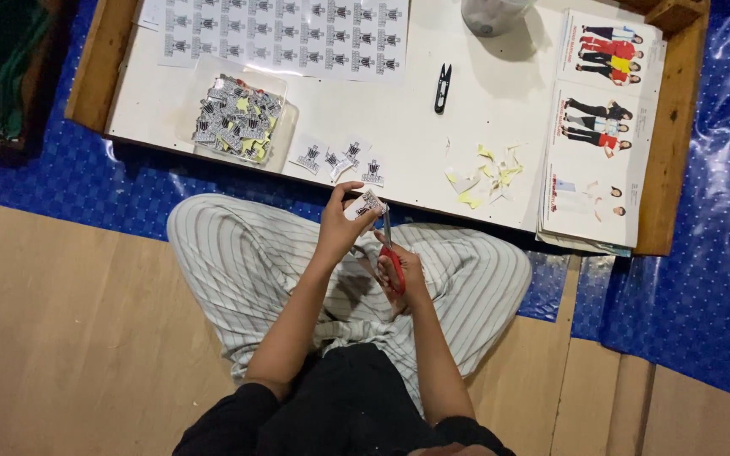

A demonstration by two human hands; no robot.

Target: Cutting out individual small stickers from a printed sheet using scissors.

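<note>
My left hand (340,221) pinches a small printed sticker piece (366,204) above my lap, close to the low table's front edge. My right hand (405,272) grips red-handled scissors (390,252), their blades pointing up at the piece's right edge. I sit cross-legged in striped trousers (247,253). Three cut stickers (338,159) lie on the white tabletop (416,135) just beyond my hands. A clear tray (240,121) holding several cut stickers sits at the left, and a printed sticker sheet (285,35) lies at the back.
Black thread snips (442,88) lie mid-table, with yellowish paper scraps (483,176) to the right. Printed booklets with figures (597,127) are stacked at the right. A white container (492,15) stands at the back. A wooden frame (673,135) rims the table, on blue sheeting (703,253).
</note>
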